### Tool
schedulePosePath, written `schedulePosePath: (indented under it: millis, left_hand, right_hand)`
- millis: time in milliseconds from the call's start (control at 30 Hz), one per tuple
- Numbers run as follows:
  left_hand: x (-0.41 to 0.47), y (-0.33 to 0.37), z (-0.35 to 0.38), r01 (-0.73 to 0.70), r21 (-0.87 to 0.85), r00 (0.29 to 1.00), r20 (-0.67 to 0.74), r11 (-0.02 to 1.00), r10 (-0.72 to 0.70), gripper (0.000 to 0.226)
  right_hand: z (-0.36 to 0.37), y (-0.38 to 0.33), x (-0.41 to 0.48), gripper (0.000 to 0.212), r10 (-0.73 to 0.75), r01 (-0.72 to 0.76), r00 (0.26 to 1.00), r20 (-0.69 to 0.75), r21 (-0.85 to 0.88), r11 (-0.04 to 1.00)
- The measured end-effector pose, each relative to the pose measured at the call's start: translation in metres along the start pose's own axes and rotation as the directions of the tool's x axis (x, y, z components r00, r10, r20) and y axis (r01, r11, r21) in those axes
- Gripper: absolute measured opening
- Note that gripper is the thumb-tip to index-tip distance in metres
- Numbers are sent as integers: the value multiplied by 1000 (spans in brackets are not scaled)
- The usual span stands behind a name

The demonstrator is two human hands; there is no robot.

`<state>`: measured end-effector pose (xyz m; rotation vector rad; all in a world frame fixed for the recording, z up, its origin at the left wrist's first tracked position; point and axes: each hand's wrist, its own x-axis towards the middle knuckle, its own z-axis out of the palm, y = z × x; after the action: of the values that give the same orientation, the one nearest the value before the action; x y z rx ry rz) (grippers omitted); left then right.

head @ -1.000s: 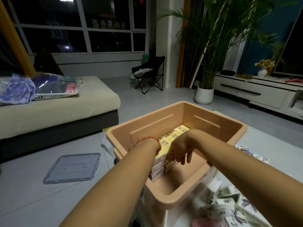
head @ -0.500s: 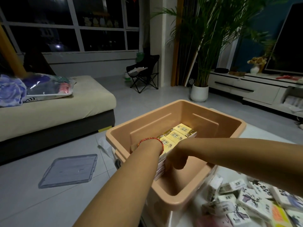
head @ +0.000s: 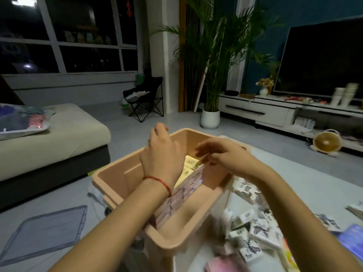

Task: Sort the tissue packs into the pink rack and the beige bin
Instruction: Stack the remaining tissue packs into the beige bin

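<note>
Room to move is decent: the beige bin (head: 172,240) has its right half bare, while stacked tissue packs (head: 176,201) fill its left side. Its rim is the edge to clear. More loose packs (head: 253,230) lie scattered on the tabletop (head: 306,185) just right of it. They look light, soft and slick-wrapped, best pinched across the short sides. Left hand (head: 163,156) hovers slack and empty over the stack; right hand (head: 224,154) is blurred, so I cannot tell its grip.

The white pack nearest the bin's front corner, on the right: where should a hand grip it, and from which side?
Probably from above, pinching the long sides of the white pack. It lies flat with its broad face up; other packs crowd it, leaving only the top free.
</note>
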<state>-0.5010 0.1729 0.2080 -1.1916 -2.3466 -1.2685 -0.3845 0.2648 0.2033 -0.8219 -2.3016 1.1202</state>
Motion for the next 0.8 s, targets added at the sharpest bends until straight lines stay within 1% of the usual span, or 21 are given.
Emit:
schedulePosePath:
  millis: [33, 67, 100, 133, 167, 200, 233, 267, 300, 367, 400, 433, 467, 500, 567, 633, 700, 800]
  left_hand:
    - [-5, 4, 1, -86, -56, 995, -56, 995, 83, 25]
    - [-16, 13, -3, -208, -126, 976, -93, 970, 197, 23]
    - [-33, 23, -6, -337, -203, 941, -112, 920, 320, 20]
    - [-54, 35, -9, -453, -259, 891, -107, 853, 441, 18]
    - [-76, 44, -7, -523, -281, 845, -49, 805, 532, 17]
    - [-98, 48, 3, -551, -283, 813, 30, 785, 581, 17]
    - [-118, 50, 12, -549, -289, 786, 139, 784, 602, 18]
    - [-136, 49, 23, -534, -275, 760, 257, 799, 597, 19]
    - [-150, 48, 35, -527, -249, 733, 350, 813, 583, 22]
    - [-166, 43, 57, -453, -257, 680, 520, 854, 517, 39]
    - [-169, 39, 64, -428, -251, 651, 581, 869, 488, 48]
    - [-169, 37, 68, -444, -213, 633, 613, 871, 473, 50]
    - [-168, 34, 71, -491, -163, 618, 626, 856, 474, 47]
    - [-165, 31, 74, -534, -127, 606, 632, 836, 483, 43]
    - [-158, 30, 78, -566, -83, 582, 665, 820, 469, 47]
    - [-153, 30, 84, -586, -43, 578, 678, 810, 454, 50]
    - [-149, 34, 93, -572, -49, 581, 680, 819, 446, 48]
    - [-148, 44, 107, -542, -95, 598, 654, 835, 463, 47]
  right_hand:
    - [-33, -10, -43, 35, -17, 33, 990, -142, 111, 993]
    - [-37, 10, -53, 37, 11, 52, 968, -250, 242, 969]
    - [-53, 25, -72, 37, 67, 20, 939, -336, 248, 969]
    - [-61, 48, -89, 37, 135, -94, 899, -417, 119, 989]
    - [-68, 77, -106, 35, 211, -250, 846, -490, -15, 968]
    - [-72, 99, -121, 33, 271, -400, 796, -541, -135, 907]
    - [-72, 114, -139, 35, 308, -512, 755, -579, -226, 829]
    - [-68, 131, -152, 39, 322, -574, 745, -585, -315, 756]
    - [-59, 144, -162, 43, 341, -581, 759, -555, -341, 739]
    - [-44, 159, -174, 49, 375, -565, 775, -508, -291, 772]
    - [-38, 162, -178, 50, 369, -546, 786, -497, -277, 791]
    - [-34, 165, -182, 52, 371, -541, 788, -491, -266, 798]
    - [-31, 171, -184, 55, 361, -544, 788, -498, -292, 787]
    - [-30, 177, -186, 59, 360, -566, 782, -508, -339, 752]
    - [-32, 189, -186, 65, 388, -622, 761, -520, -414, 665]
    - [-38, 195, -179, 74, 467, -685, 715, -521, -386, 618]
    - [-44, 199, -167, 81, 496, -699, 698, -516, -342, 628]
    - [-46, 202, -145, 89, 488, -644, 722, -490, -219, 733]
